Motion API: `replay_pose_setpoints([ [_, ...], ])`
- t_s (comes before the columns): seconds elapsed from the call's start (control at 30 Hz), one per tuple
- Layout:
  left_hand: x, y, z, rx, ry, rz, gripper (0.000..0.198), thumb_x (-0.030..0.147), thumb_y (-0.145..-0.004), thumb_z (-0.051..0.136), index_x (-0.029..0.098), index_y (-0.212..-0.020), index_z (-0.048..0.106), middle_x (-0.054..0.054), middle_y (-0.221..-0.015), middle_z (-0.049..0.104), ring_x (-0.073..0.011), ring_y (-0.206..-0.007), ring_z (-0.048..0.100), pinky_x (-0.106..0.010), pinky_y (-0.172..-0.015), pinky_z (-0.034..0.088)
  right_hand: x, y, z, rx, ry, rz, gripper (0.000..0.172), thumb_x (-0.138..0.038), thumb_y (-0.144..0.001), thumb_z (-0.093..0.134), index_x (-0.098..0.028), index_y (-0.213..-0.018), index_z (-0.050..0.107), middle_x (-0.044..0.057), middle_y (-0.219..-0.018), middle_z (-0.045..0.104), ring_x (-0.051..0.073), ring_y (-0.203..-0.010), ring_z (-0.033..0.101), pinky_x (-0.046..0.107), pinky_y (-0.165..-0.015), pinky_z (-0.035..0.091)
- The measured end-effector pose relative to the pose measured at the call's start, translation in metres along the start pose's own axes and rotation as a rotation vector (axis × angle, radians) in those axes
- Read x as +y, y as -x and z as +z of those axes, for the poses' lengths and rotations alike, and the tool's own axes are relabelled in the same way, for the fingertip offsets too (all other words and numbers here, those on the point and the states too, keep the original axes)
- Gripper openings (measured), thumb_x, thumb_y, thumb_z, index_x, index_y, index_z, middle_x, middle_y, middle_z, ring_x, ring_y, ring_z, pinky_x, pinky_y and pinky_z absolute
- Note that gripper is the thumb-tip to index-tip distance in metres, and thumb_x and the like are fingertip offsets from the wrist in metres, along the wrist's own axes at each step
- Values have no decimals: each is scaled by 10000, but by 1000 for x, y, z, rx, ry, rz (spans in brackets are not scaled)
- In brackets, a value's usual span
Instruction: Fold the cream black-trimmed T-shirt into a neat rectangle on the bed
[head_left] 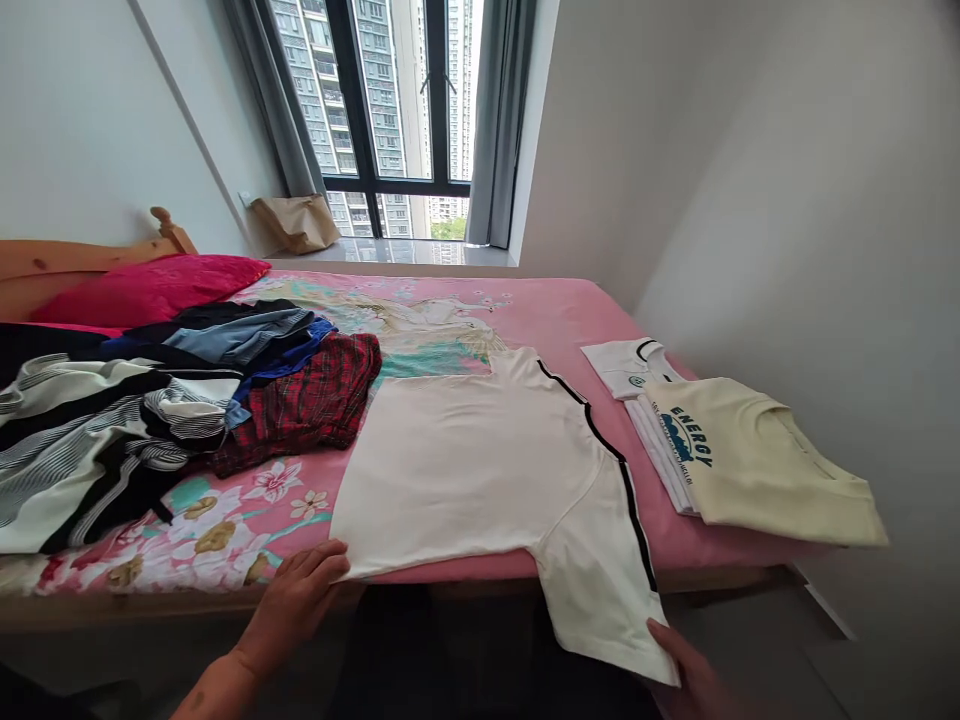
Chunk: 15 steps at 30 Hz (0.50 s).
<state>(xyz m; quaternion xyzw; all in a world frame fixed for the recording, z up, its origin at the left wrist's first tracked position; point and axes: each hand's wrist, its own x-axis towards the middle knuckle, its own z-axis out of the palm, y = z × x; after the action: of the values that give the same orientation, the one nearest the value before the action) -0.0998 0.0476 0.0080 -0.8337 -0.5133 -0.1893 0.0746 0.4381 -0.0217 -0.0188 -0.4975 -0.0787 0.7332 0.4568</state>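
Grip of right hand (691, 668) clamped on white T-shirt (465, 470) at sleeve edge; left hand (304, 588) clamped at hem corner; folded pale-yellow T-shirt (765, 480) right of white T-shirt

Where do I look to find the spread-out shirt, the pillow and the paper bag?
Spread-out shirt (465, 465): head view, middle of its body.
Pillow (161, 285): head view, its upper side.
Paper bag (304, 224): head view, its front.

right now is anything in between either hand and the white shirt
Nothing visible: the left hand touches a corner of the white shirt, and the right hand grips its sleeve end. The red plaid garment lies beside the shirt, not between.
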Motion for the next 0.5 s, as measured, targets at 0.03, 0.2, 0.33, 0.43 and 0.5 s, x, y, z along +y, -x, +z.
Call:
replay_pose_setpoints([
  [0.03,-2,-1,-1,4,15,7,133,239,-839,519,258,-910,629,-23,-1076,669,-176,-986,617,-293,-841,475,-1,-3,-1,6,-12,-15,299,-377,-686,715,-147,-877,708,60,-863,718,261,-900,644,340,-820,522],
  [0.2,-12,-1,-1,-5,90,15,156,249,-833,519,260,-940,632,-31,-1090,666,-174,-1000,621,-273,-836,500,-12,-10,2,-7,-33,-77,287,-375,-676,718,-151,-855,714,65,-871,720,246,-839,654,333,-764,530],
  [0.33,-19,0,8,38,83,-1,225,257,-811,536,263,-1020,620,-44,-1100,656,-193,-994,620,-302,-842,510,-26,-2,14,-55,-55,-109,287,-374,-705,696,-152,-886,713,69,-928,715,259,-947,636,354,-880,495],
  [0.43,-21,-1,11,74,85,-29,247,265,-795,544,259,-1028,624,-48,-1105,649,-206,-998,617,-306,-833,519,-32,3,21,-37,-33,-146,309,-402,-687,699,-156,-872,717,65,-929,716,268,-982,626,355,-897,494],
  [0.5,-20,-3,10,82,93,-45,237,252,-790,544,265,-1009,632,-43,-1098,651,-207,-993,619,-309,-831,521,-35,2,20,13,34,-181,347,-453,-671,691,-165,-863,718,66,-930,715,285,-988,624,378,-887,506],
])
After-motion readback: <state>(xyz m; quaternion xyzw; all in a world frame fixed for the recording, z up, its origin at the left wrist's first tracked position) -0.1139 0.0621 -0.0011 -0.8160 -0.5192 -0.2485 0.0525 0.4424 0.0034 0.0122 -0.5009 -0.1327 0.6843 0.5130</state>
